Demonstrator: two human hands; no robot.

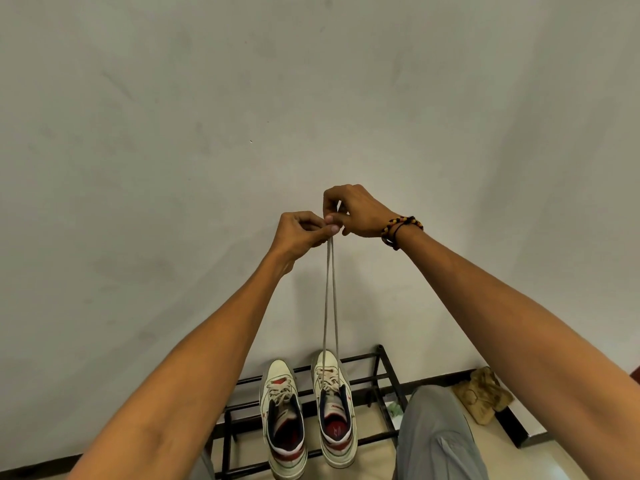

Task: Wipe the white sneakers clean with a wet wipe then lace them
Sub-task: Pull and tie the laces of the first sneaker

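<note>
above the right sneaker [333,407], both lace [327,299] ends pinched by left hand [298,233] and right hand [356,211]

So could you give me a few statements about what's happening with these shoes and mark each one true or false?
1. Both hands pinch the lace ends, the left hand beside the right hand. True.
2. The lace runs down to the right sneaker. True.
3. The sneakers stand on the floor. False: both rest on the black metal rack.
4. The left sneaker has no lace at all. False: lacing shows across its front.
5. The beaded bracelet is on the left wrist. False: it is on the right wrist.
</note>
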